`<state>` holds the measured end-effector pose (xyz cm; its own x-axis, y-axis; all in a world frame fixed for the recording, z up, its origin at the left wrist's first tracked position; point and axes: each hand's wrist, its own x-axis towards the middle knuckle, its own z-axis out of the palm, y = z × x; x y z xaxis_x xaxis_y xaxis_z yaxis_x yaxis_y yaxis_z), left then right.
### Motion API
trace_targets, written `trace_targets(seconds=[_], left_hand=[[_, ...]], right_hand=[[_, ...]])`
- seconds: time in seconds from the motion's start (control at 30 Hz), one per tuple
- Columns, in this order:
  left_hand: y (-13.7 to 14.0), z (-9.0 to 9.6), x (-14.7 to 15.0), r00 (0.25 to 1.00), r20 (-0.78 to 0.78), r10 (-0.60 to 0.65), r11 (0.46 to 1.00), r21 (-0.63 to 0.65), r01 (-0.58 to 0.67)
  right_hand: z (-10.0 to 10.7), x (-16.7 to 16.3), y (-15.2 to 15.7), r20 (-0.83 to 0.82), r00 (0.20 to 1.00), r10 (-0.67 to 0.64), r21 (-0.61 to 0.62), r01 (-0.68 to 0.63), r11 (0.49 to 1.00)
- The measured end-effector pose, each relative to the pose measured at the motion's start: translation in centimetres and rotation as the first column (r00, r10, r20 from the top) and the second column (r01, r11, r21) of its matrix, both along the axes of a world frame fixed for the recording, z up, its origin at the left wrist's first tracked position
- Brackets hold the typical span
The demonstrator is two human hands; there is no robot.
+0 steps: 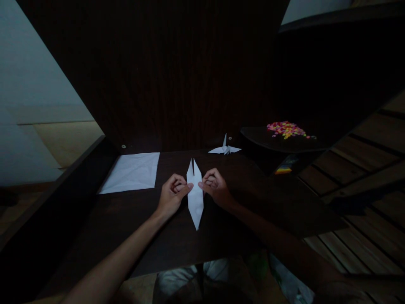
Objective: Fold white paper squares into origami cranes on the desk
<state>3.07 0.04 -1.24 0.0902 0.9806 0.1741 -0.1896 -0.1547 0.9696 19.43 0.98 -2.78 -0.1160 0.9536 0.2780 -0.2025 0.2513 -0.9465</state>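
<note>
A folded white paper (195,202), long and diamond-like, is held between my two hands over the dark desk. Its far end splits into two narrow points, and its near end tapers to one tip. My left hand (173,190) pinches the left edge, thumb on top and fingers curled. On the opposite edge my right hand (215,188) grips the same way, its thumb pressing the paper's upper face. The undersides of the fingers are partly hidden. Beyond my right hand stands a finished white paper crane (225,149), wings spread.
A creased white sheet (134,172) lies at the left of the desk (139,236). On a raised corner shelf (259,139) at the right is a pile of small colourful pieces (287,129). Below it sits something with coloured stripes (284,168). A dark panel (177,76) rises behind.
</note>
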Motion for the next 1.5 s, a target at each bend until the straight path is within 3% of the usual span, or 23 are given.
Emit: trace_targets(seconds=[0.1,0.23,0.5,1.1,1.5], left_hand=[[0.0,0.3,-0.2,0.997,-0.078,-0.008,1.0,0.025,0.01],[0.1,0.3,-0.6,0.99,-0.128,-0.055,0.998,-0.047,0.049],[0.5,-0.3,-1.4,0.994,-0.012,-0.11,0.987,-0.12,0.108],[0.9,0.2,-2.3,0.957,0.039,-0.289,0.952,-0.09,0.291],[1.1,0.3,-2.0,0.969,0.016,-0.245,0.965,-0.09,0.245]], right_hand=[[0.0,0.1,0.1,0.049,0.999,-0.008,0.037,0.006,0.999],[0.3,0.5,0.3,0.111,0.994,0.01,0.039,-0.015,0.999],[0.4,1.2,0.7,0.156,0.984,0.087,0.089,-0.101,0.991],[0.1,1.7,0.8,0.0,0.984,0.178,0.003,-0.178,0.984],[-0.3,1.8,1.0,0.013,0.982,0.189,0.07,-0.19,0.979]])
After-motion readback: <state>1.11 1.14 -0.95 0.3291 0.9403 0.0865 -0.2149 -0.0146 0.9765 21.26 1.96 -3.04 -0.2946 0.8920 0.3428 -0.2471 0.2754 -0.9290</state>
